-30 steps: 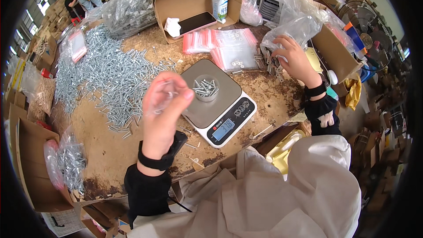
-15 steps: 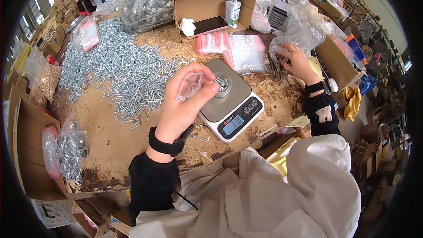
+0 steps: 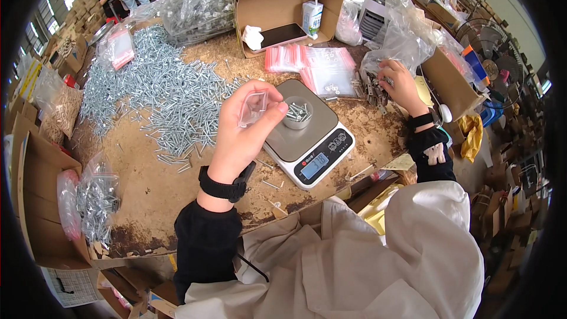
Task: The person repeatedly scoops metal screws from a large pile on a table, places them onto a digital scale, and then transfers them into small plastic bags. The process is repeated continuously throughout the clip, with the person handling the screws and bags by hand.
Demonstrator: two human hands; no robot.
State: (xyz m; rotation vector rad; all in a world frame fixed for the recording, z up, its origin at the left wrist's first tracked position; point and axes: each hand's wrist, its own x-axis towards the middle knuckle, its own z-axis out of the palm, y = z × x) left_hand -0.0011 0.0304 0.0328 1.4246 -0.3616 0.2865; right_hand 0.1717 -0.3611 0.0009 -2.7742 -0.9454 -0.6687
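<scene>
My left hand (image 3: 245,127) is raised over the table and pinches a small clear plastic bag (image 3: 253,108) between thumb and fingers. Just right of it stands a digital scale (image 3: 307,142) with a small round cup of screws (image 3: 296,112) on its platform. My right hand (image 3: 400,81) reaches to the far right and rests among a pile of small metal parts (image 3: 367,85) beside a big clear bag (image 3: 397,44); whether it grips any part is hidden.
A large heap of loose silver screws (image 3: 156,91) covers the table's left half. Red-edged zip bags (image 3: 313,65) lie behind the scale. An open cardboard box (image 3: 283,6) holds a phone and drink carton. Bags of screws (image 3: 94,201) sit left. Other people stand far back left.
My left hand with the clear bag has moved right, closer to the cup on the scale. My right hand stays at the pile of parts on the right.
</scene>
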